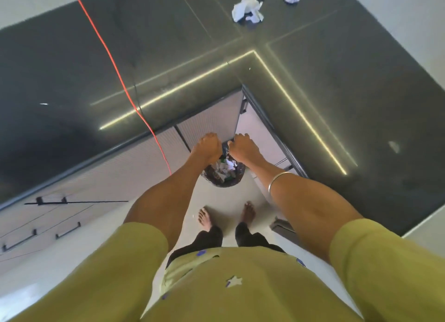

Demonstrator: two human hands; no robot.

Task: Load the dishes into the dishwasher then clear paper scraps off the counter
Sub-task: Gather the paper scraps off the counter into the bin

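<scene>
In the dark counter's [313, 85] corner, both hands [207, 146] [243, 148] curl fingers, seemingly gripping the bin's [222, 174] liner

I see even, soft daylight, and bright strip-light reflections glare across the glossy dark tabletop [337, 85]. Wide-angle distortion bends the edges. The whole picture looks slightly soft.

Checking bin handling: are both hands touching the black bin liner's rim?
Touching. Head view: left hand and right hand grip the black liner bunched between them.
</scene>
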